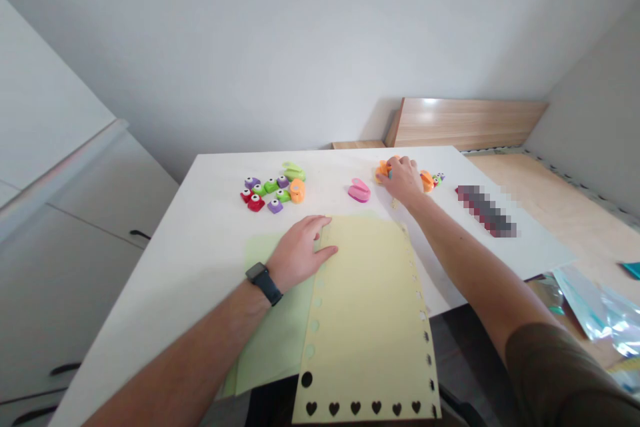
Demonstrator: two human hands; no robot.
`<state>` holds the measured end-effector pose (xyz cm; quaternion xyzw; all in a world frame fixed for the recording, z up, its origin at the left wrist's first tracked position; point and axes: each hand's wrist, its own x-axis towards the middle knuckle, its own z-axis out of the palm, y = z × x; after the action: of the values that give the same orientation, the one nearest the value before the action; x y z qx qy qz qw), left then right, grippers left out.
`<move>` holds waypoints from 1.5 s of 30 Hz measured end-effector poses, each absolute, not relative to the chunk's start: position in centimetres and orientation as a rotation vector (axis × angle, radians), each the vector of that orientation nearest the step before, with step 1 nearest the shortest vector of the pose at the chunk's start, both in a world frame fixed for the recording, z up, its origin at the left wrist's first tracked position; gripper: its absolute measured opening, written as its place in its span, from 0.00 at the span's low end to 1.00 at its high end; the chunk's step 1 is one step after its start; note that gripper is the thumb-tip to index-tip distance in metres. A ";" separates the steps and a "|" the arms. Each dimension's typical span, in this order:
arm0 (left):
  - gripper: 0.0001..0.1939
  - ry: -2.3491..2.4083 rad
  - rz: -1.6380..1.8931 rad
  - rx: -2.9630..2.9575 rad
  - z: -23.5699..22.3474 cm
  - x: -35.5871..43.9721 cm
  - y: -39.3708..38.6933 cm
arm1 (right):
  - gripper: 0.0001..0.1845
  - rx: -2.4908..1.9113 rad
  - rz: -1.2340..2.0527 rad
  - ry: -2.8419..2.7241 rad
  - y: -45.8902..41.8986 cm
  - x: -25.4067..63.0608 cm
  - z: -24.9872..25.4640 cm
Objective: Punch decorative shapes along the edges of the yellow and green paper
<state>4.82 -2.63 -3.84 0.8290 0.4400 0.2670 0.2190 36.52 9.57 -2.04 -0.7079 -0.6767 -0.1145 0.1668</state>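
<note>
My left hand (303, 250) lies over the left edge of a yellow sheet of paper (367, 307), thumb and index finger spread apart. Heart-shaped holes run along the sheet's near edge. Round holes line its left side and small cut-out shapes its right. Pale green paper (273, 337) lies partly beneath it. At the back right, my right hand (403, 179) curls over an orange craft punch (382, 171), its fingers closed around it; much of the grip is hidden. A pink craft punch (359, 191) sits to the left of that hand.
Several small purple, green and red punches (256, 203) cluster at the back left, beside an orange punch (297, 191) and a larger green one (294, 171). More punches (427, 180) stand right of my right hand. A blurred dark item (487, 211) lies near the white table's (200, 213) right edge.
</note>
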 end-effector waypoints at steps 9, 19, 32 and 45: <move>0.29 1.227 0.754 2.274 -4.1 4.9 -2.7 | 0.19 -1.872 -0.437 -1.858 8.8 35.5 -1.7; 0.35 1.289 0.726 2.215 -3.5 5.0 -2.9 | 0.21 -1.641 -0.008 -2.243 5.9 30.8 -2.2; 0.33 1.265 0.768 2.175 -3.2 5.1 -2.9 | 0.18 -1.475 0.304 -2.102 4.2 30.1 -2.3; 0.30 1.207 0.802 2.156 -3.0 5.1 -3.2 | 0.17 -1.375 0.354 -2.147 3.2 30.0 -1.8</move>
<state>5.09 -3.20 -2.95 0.7994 0.4477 0.2975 0.2683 30.01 3.23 -1.76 -0.5127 -0.8007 0.1320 0.2802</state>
